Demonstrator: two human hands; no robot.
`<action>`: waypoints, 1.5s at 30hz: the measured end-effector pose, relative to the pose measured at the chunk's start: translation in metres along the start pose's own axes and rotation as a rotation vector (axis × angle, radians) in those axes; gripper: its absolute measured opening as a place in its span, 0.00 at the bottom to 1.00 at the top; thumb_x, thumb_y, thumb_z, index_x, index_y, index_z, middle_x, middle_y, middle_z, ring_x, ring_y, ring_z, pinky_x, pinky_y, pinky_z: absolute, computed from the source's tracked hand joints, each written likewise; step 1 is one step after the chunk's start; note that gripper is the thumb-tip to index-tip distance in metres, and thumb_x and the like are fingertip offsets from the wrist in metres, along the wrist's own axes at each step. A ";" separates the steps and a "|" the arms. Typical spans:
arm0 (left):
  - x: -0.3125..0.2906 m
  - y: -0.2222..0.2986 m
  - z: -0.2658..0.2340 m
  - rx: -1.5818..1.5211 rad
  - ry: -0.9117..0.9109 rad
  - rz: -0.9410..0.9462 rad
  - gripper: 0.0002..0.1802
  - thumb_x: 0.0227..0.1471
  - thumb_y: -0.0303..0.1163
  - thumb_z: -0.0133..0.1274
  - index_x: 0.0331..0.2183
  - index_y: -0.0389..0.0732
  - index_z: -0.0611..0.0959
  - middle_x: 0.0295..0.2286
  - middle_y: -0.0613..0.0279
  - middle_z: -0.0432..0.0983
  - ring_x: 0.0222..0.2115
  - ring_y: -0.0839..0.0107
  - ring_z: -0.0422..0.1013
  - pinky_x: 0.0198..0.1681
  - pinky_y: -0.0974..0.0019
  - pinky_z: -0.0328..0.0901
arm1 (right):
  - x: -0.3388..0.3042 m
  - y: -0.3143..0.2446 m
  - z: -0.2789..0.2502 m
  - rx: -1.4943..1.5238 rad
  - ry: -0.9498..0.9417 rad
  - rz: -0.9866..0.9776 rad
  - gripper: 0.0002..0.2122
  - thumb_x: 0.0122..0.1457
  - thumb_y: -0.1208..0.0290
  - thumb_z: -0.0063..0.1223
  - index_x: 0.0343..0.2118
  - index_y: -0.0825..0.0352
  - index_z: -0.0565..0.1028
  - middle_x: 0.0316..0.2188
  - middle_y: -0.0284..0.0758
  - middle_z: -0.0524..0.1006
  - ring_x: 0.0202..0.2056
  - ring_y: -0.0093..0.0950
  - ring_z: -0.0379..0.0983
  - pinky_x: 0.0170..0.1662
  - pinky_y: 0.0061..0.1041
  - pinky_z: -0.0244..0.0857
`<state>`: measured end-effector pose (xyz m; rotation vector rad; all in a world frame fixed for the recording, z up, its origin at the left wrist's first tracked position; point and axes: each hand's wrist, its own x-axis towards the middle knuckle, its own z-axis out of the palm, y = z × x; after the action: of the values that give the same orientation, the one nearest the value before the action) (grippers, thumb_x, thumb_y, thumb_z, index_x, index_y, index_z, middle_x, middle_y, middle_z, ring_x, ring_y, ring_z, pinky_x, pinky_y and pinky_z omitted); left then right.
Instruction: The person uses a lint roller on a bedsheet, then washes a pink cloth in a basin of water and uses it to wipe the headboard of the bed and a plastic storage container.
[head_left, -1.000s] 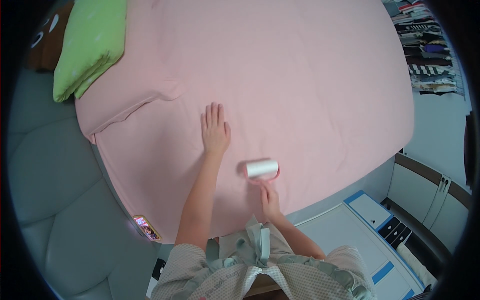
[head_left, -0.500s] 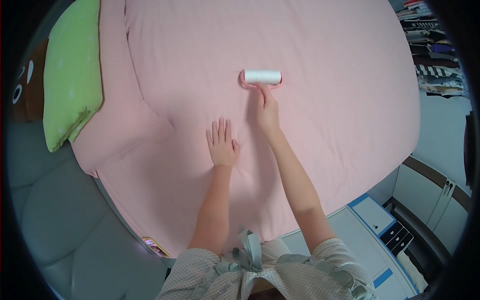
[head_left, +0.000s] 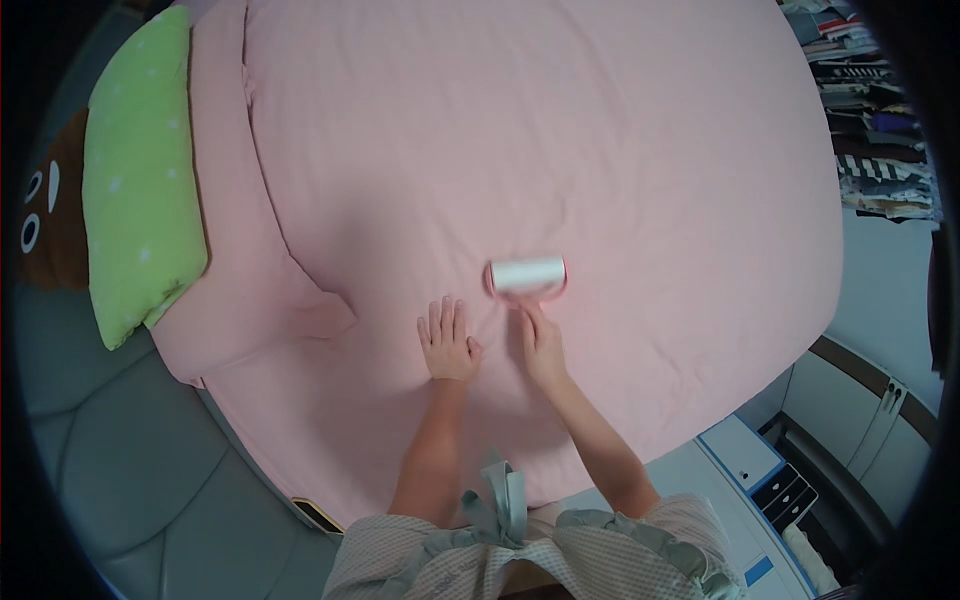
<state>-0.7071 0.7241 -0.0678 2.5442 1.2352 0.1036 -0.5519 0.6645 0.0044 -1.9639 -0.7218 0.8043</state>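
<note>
A lint roller (head_left: 529, 273) with a white cylinder and a pink frame rests on the pink bedspread (head_left: 640, 150). My right hand (head_left: 543, 345) is closed round its handle, which is mostly hidden by the fingers. To the left of it, my left hand (head_left: 447, 340) lies flat on the fabric with its fingers stretched out, holding nothing. Faint creases run through the cloth around the roller and both hands.
At the far left are a green pillow (head_left: 145, 180) and a brown plush (head_left: 58, 210) beside a grey padded headboard (head_left: 110, 440). A phone (head_left: 318, 514) lies at the bed's lower left edge. Folded clothes (head_left: 875, 130) are stacked at upper right, above a white cabinet (head_left: 740, 455).
My right hand has drawn the lint roller toward me over the bedspread. My left hand stays flat on the cloth, and the whole view has shifted a little.
</note>
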 end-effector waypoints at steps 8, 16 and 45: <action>-0.002 -0.001 0.003 0.023 0.047 0.056 0.39 0.41 0.37 0.42 0.58 0.37 0.60 0.59 0.50 0.52 0.60 0.50 0.46 0.61 0.41 0.38 | 0.102 -0.019 0.017 0.007 0.052 -0.075 0.13 0.62 0.72 0.38 0.47 0.67 0.70 0.34 0.50 0.75 0.35 0.41 0.75 0.39 0.29 0.65; -0.002 0.006 -0.006 0.086 0.101 0.080 0.38 0.45 0.38 0.46 0.58 0.40 0.60 0.59 0.53 0.54 0.60 0.54 0.48 0.61 0.44 0.41 | -0.032 0.034 -0.007 0.050 0.065 -0.223 0.10 0.62 0.71 0.40 0.43 0.62 0.72 0.32 0.46 0.76 0.34 0.42 0.75 0.37 0.34 0.66; -0.408 0.107 -0.008 -0.020 -0.340 0.352 0.34 0.49 0.36 0.44 0.59 0.43 0.60 0.57 0.50 0.54 0.59 0.54 0.50 0.61 0.49 0.44 | -0.560 0.162 -0.120 -0.138 -0.210 0.370 0.12 0.62 0.71 0.41 0.47 0.61 0.72 0.31 0.45 0.76 0.30 0.40 0.76 0.35 0.29 0.67</action>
<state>-0.8836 0.3467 0.0010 2.5957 0.6533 -0.2287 -0.7812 0.1173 0.0566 -2.1938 -0.5502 1.2257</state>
